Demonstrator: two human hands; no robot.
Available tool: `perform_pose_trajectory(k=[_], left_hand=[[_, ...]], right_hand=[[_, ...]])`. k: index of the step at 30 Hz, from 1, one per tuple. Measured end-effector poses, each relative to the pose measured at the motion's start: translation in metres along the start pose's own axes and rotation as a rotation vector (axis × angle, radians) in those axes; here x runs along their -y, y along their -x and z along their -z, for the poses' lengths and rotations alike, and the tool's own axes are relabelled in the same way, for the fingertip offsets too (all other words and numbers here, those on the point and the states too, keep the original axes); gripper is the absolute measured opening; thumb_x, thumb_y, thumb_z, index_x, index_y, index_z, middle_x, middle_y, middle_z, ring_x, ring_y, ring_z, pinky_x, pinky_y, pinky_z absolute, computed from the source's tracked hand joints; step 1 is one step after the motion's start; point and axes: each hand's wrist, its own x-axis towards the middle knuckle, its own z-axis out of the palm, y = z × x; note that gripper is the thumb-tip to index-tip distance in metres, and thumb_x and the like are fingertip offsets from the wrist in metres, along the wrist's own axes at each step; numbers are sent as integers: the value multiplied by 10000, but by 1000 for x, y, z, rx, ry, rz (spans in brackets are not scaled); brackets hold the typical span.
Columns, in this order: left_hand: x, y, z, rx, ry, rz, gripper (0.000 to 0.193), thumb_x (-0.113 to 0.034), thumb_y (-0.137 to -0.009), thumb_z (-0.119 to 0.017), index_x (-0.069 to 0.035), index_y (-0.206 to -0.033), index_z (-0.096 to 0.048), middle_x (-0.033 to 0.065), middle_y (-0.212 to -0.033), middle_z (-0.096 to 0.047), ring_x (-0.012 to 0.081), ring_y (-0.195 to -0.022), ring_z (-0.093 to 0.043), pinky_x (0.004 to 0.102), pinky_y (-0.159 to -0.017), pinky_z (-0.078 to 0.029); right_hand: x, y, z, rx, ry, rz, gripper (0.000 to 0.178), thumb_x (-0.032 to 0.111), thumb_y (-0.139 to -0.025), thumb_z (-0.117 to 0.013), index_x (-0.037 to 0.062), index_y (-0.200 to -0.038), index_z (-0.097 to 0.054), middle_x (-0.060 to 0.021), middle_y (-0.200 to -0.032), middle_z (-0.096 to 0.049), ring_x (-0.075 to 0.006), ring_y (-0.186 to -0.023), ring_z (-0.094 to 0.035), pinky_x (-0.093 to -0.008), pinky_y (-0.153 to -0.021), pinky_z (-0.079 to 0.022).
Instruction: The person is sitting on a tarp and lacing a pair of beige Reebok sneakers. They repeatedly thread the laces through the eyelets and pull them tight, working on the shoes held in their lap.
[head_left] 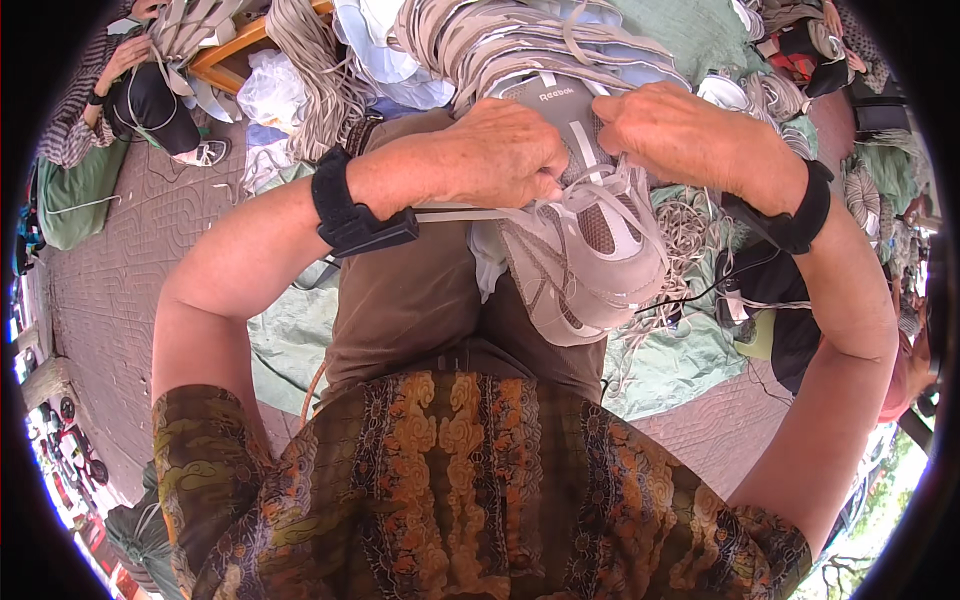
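A grey-beige sneaker upper (pixel 592 285) lies over my lap, its toe toward me and its tongue (pixel 548 98) pointing away. Pale shoelaces (pixel 598 190) cross loosely over its throat. My left hand (pixel 510 150) is closed, with its fingertips pinched at the laces on the left side of the throat. One lace runs out leftward beneath that wrist. Across the tongue, my right hand (pixel 665 135) curls its fingers round the right edge of the upper. Whether a lace is also in those fingers is hidden. Black straps with small boxes circle both wrists.
A fanned pile of similar uppers (pixel 520 40) lies just beyond my hands. Loose laces (pixel 690 235) are heaped on a green cloth (pixel 690 355) at the right. Bundled laces (pixel 305 60) hang near a wooden frame (pixel 225 62). Another person (pixel 125 90) sits at the upper left.
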Motion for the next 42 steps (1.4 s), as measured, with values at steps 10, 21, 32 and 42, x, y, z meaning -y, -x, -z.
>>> perform_pose_trajectory(k=[10,21,32,42], left_hand=[[-6,-23,-18,-4,-62,349,274,-243,-785,-560,-9,-824,-697,193,-848,-681,362,-849,-652,441,-771,-501],[-12,-31,-31,-54,57,648,293,-216,-738,-589,2,-897,-703,181,-961,-685,324,-957,-652,399,-840,-488],[-41,4,-52,-692,-80,-93,78,-32,-709,-573,-44,-782,-552,133,-685,-536,329,-769,-549,448,-637,-433],[-159,52,-103,-295,39,-635,155,-131,-715,-553,-42,-816,-475,69,-745,-415,215,-730,-478,309,-529,-428]], right_hand=[[18,-16,-11,17,61,-153,60,20,-635,-609,8,-684,-644,-161,-776,-607,-359,-813,-607,-429,-704,-461],[27,-11,-37,-197,-168,-444,96,94,-812,-552,5,-824,-586,-182,-761,-594,-393,-767,-580,-454,-673,-448],[39,-13,-24,-657,-617,-539,156,125,-936,-504,41,-805,-515,24,-688,-516,-61,-601,-461,-238,-534,-408],[109,-50,48,-407,-803,38,157,126,-906,-489,42,-775,-509,-12,-656,-481,-113,-571,-482,-276,-535,-416]])
